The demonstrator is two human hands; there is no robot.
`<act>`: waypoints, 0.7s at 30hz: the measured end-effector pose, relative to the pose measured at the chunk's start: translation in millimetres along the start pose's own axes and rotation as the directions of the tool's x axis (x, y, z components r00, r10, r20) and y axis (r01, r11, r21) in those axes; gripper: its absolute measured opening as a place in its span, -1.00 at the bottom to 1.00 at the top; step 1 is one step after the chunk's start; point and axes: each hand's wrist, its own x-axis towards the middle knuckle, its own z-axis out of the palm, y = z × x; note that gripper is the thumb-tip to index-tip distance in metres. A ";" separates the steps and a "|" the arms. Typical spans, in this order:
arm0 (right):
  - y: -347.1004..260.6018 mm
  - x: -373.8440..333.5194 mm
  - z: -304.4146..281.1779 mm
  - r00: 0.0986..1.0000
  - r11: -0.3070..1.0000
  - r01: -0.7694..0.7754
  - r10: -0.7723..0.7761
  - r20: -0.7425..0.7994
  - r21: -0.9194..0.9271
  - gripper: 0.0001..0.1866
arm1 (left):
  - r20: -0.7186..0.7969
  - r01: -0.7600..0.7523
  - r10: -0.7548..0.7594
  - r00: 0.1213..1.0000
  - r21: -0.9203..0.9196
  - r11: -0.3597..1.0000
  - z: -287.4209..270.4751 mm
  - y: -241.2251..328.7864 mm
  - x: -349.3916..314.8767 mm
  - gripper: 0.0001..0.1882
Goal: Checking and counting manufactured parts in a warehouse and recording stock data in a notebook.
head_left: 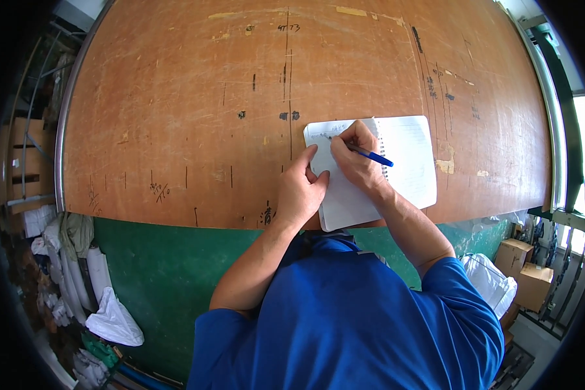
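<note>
Pen: slanted from its tip, high on the left page, down rightward; the right hand clamped it.
Notebook: lay open on the surface, beneath the right hand.
Left hand: rested unclenched at the left page's outer edge, farther from the pen.

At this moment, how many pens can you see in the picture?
1: the blue pen, held in the right hand over the left page of the open notebook. Others may be hidden.
</note>
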 end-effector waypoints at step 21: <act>-1.6 0.4 1.0 0.998 0.996 -0.039 0.043 -0.051 0.083 -0.88 | 0.001 -0.011 0.011 1.000 -0.001 1.000 1.2 -5.2 0.2 -0.44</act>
